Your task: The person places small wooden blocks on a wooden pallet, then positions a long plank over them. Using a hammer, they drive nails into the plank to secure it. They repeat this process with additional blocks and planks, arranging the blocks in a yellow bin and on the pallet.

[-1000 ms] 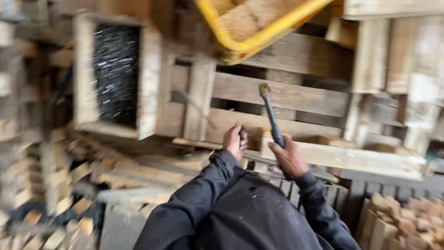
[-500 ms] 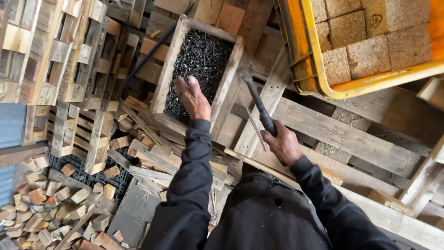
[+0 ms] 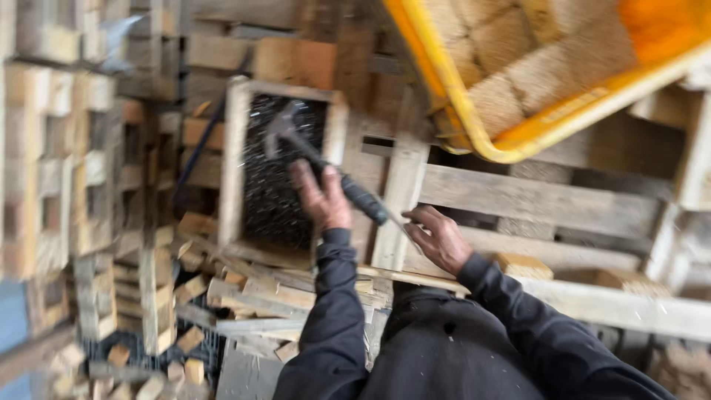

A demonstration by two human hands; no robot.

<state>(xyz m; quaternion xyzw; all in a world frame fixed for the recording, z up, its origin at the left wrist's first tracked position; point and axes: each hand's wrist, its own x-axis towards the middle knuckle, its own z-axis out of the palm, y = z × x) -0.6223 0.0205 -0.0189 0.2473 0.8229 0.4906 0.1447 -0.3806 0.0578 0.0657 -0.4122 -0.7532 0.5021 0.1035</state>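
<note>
A shallow wooden box [image 3: 234, 170] holds a dark mass of nails [image 3: 265, 204]. My left hand [image 3: 323, 198] is over the box's lower right part, right by the nails; motion blur hides whether it grips any. My right hand [image 3: 441, 238] is shut on a hammer [image 3: 357, 195] with a black handle. The handle runs up and to the left, and the metal head sits over the top of the box. Both my arms are in dark sleeves.
A yellow container [image 3: 474, 137] filled with wooden blocks [image 3: 533, 67] hangs over the upper right. Pallet planks [image 3: 533, 201] lie under my hands. Stacked pallets [image 3: 59, 148] stand at the left, with loose wood offcuts [image 3: 185, 348] below the box.
The view has swung and blurred. My left hand has drawn back from the box's middle to its lower right edge. The hammer in my right hand now points across the box.
</note>
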